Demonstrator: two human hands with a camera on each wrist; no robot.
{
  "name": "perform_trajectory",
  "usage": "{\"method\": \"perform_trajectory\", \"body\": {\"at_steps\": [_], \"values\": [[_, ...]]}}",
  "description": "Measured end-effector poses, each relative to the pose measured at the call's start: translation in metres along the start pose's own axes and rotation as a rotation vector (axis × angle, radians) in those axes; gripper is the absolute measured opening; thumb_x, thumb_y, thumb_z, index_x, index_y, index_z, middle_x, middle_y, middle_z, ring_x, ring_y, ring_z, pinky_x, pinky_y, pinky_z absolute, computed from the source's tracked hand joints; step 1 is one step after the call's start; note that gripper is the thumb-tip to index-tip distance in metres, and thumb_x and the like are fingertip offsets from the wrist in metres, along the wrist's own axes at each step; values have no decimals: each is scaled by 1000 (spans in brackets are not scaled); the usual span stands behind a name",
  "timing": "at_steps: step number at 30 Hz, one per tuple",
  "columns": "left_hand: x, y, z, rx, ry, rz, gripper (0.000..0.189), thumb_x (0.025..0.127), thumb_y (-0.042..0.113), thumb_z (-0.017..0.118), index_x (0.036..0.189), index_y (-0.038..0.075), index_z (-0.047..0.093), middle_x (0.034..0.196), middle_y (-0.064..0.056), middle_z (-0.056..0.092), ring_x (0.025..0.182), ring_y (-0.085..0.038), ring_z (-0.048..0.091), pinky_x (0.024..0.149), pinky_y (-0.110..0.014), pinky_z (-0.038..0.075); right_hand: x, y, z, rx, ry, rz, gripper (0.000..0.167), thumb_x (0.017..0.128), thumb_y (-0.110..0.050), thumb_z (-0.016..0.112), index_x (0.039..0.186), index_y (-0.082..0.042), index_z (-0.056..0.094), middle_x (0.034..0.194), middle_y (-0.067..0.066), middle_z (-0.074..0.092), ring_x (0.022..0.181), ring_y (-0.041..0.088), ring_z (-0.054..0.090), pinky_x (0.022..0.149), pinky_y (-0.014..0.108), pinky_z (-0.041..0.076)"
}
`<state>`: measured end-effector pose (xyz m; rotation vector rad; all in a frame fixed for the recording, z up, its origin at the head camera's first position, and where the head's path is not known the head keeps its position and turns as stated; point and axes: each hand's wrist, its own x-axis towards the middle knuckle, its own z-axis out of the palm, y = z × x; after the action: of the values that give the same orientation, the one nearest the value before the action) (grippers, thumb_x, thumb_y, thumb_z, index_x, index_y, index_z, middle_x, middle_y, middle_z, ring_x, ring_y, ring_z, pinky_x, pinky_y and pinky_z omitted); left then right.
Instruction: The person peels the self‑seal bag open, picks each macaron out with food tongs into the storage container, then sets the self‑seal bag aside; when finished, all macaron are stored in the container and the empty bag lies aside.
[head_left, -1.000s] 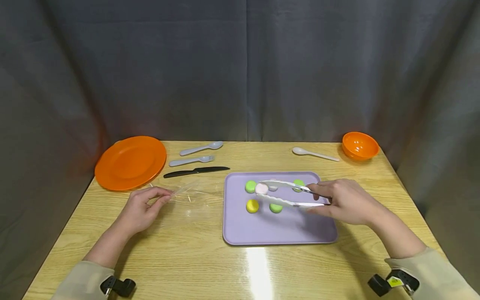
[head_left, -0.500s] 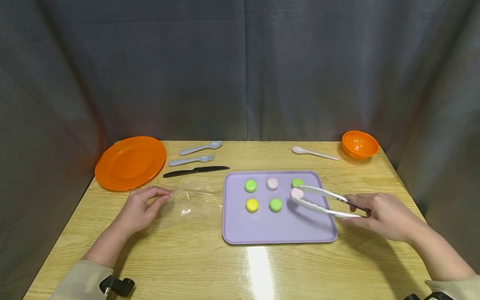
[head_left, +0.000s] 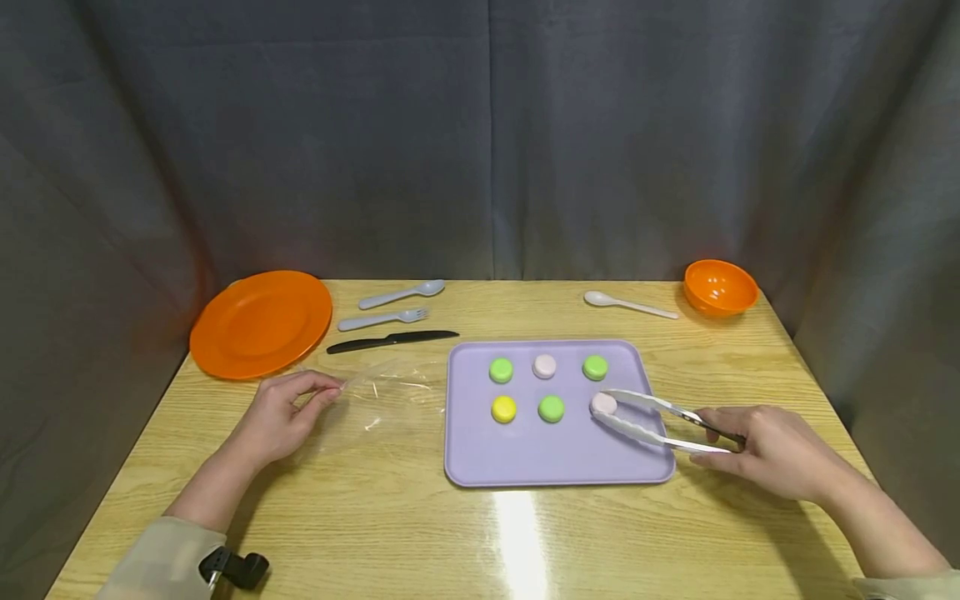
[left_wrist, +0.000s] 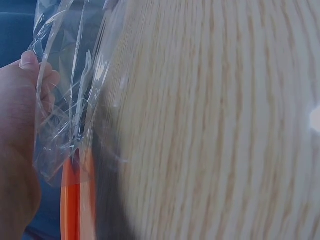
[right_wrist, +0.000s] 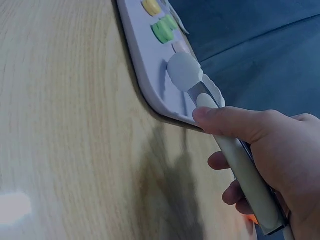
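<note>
In the head view my left hand (head_left: 281, 421) pinches the edge of a clear plastic bag (head_left: 393, 400) over the table, left of the tray. The left wrist view shows the bag's crinkled film (left_wrist: 65, 115) beside the fingers. My right hand (head_left: 780, 454) grips a pair of tongs (head_left: 637, 432) with white scalloped tips. Between those tips sits a pale pink macaron (head_left: 603, 404), at the right end of the lower row on the lilac tray (head_left: 555, 462). Also on the tray are a yellow macaron (head_left: 504, 409), another pink one (head_left: 544, 366) and several green macarons (head_left: 551, 409).
An orange plate (head_left: 261, 325) lies at the back left. Beside it are a grey spoon (head_left: 401, 294), a grey fork (head_left: 382, 320) and a black knife (head_left: 393, 341). Towards the back right are a pale spoon (head_left: 630, 306) and an orange bowl (head_left: 720, 289). Grey curtains (head_left: 491, 142) enclose the table.
My right hand has carried the pink macaron in the tongs rightward across the tray, then down to the right end of the lower row. The left hand has stayed in place with the bag.
</note>
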<state>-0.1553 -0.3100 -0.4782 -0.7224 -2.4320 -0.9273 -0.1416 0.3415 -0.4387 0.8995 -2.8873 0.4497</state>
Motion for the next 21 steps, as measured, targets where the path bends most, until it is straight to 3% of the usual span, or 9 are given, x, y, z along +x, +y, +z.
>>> {"method": "perform_trajectory", "body": {"at_steps": [7, 11, 15, 21], "values": [[1, -1, 0, 5, -21, -14, 21, 88, -8, 82, 102, 8, 80, 100, 3, 79, 93, -18, 75, 84, -10, 52, -2, 1, 0, 14, -14, 32, 46, 84, -47, 90, 118, -20, 76, 87, -25, 61, 69, -2, 50, 58, 25, 39], [0, -1, 0, 12, -26, -14, 21, 89, -7, 82, 103, 9, 80, 101, 3, 79, 94, -18, 75, 84, -10, 52, -4, -1, -3, 73, 34, 20, 45, 79, -42, 95, 113, -21, 75, 84, -21, 62, 60, -4, 43, 52, 22, 36], [-1, -3, 0, 21, -23, -17, 21, 88, -7, 82, 102, 9, 80, 101, 2, 79, 94, -18, 75, 84, -9, 52, -2, 0, -10, 123, 85, 32, 40, 78, -37, 97, 107, -26, 71, 72, -18, 53, 55, -2, 38, 48, 20, 33], [-2, -4, 1, 14, -45, -6, 22, 87, -6, 84, 102, 10, 80, 101, 4, 79, 95, -17, 75, 89, -9, 50, -5, 11, -14, 187, 164, 130, 41, 80, -28, 97, 106, -24, 66, 67, -11, 48, 55, 5, 43, 46, 21, 34]]}}
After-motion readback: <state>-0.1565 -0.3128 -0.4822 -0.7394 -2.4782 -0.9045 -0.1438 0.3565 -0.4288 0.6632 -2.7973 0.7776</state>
